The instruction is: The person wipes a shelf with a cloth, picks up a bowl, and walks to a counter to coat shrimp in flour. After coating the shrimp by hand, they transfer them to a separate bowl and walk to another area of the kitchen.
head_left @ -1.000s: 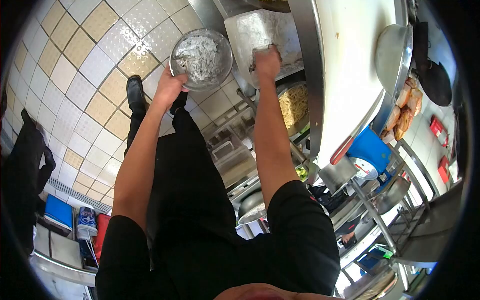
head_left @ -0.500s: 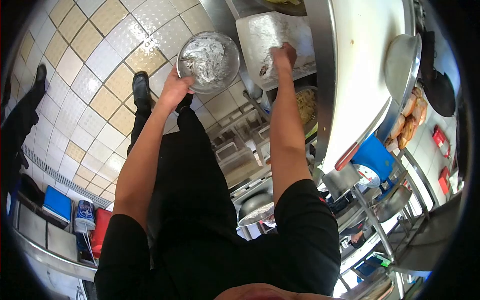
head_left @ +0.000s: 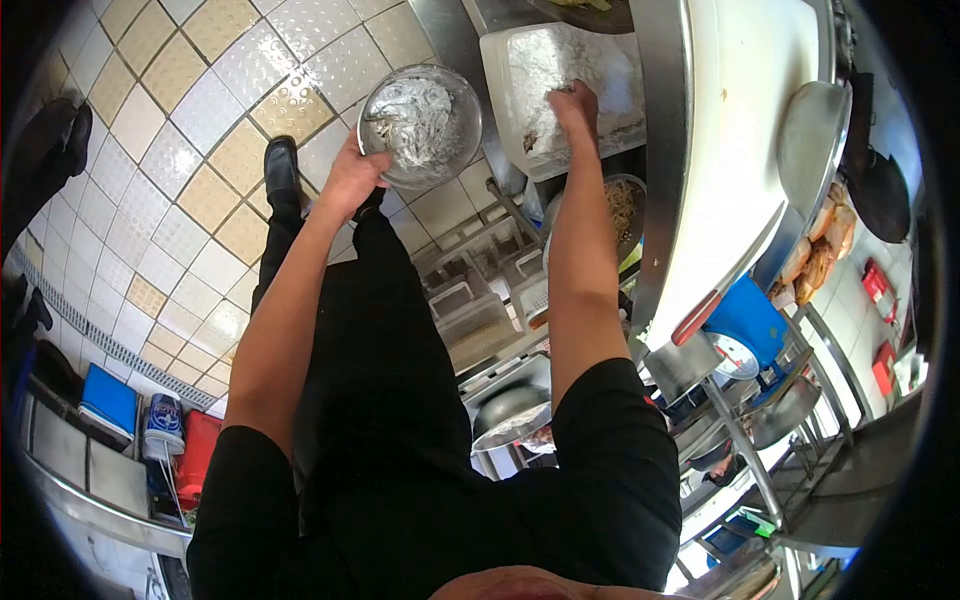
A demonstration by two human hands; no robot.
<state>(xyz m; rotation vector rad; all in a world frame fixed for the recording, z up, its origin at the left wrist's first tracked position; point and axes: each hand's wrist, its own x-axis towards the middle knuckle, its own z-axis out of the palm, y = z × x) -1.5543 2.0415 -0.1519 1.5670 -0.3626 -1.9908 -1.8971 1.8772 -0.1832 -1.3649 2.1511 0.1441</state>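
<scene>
My left hand [head_left: 352, 178] grips the rim of a round metal bowl [head_left: 421, 125] and holds it out over the tiled floor. Pale, flour-coated strips lie in the bowl. My right hand [head_left: 576, 106] reaches into a white rectangular tub of flour [head_left: 570, 80] and its fingers are pressed into the flour, closed around something I cannot make out. The tub stands beside the edge of the steel counter [head_left: 660, 160].
A white cutting board [head_left: 745, 130] lies on the counter, with a metal bowl [head_left: 810, 135] and a blue scale [head_left: 742, 315] beyond it. Under the counter sit a bowl of noodles [head_left: 618, 210], plastic containers [head_left: 470, 320] and a pan [head_left: 512, 415]. Another person's legs [head_left: 40, 160] stand at the left.
The tub and bowl have drifted right in the view as my head turned. My right hand has moved further into the flour. The other person has stepped nearer at the left.
</scene>
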